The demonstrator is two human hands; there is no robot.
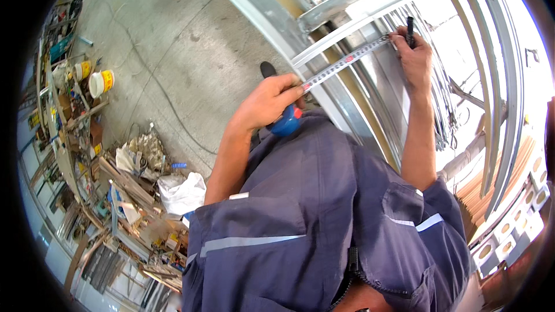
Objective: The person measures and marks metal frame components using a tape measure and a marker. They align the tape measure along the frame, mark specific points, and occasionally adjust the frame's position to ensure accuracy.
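Observation:
A tape measure (284,123) with a blue and red case is gripped in my left hand (264,101), near the close edge of a metal frame (276,35). Its white blade (338,66) runs out to the right across the frame's bars. At the far end of the blade, my right hand (414,56) pinches the tip with thumb and finger. A black marker (410,30) also sits in that hand, standing up between the fingers.
Metal profiles (498,81) curve along the right, beside brown stacked sheets (497,185). On the left floor stand a white and yellow bucket (101,83), a white bag (181,192) and piled wood scraps (124,219). A dark cable (167,106) crosses the concrete.

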